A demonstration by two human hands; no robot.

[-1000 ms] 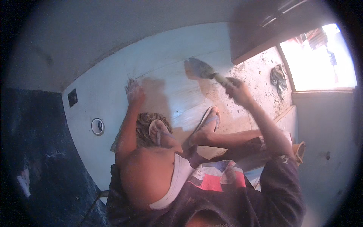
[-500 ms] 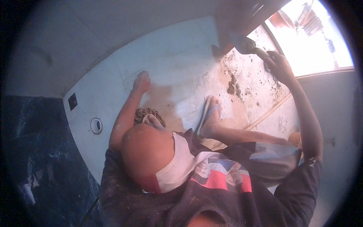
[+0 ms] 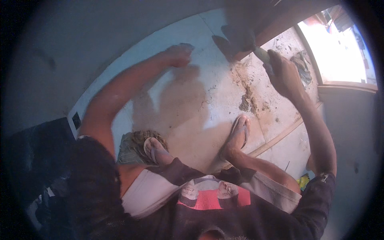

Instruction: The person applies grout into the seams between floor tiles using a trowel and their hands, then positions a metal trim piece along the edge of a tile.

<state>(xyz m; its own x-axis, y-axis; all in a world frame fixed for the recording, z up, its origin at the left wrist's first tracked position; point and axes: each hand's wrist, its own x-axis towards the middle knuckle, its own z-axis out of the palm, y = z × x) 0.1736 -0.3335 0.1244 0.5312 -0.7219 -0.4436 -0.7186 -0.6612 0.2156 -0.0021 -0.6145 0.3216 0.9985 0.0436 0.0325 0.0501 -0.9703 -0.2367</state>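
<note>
The right hand (image 3: 283, 74) wraps its fingers round a trowel (image 3: 261, 54) beside the brown panel (image 3: 290, 22); a low, steady blade seems best near that edge. The left hand (image 3: 180, 55) is blurred, its fingers' state impossible to tell.

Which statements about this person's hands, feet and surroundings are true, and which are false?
1. The right hand holds the trowel by its handle. True.
2. The left hand is also on the trowel. False: it is well apart from it.
3. The person wears closed boots. False: the footwear is flip-flops.
4. A crumpled cloth lies by the left foot. True.
5. Dark clumps lie just beyond the right foot. True.
6. The opening at the upper right is dark. False: it is brightly lit.
</note>
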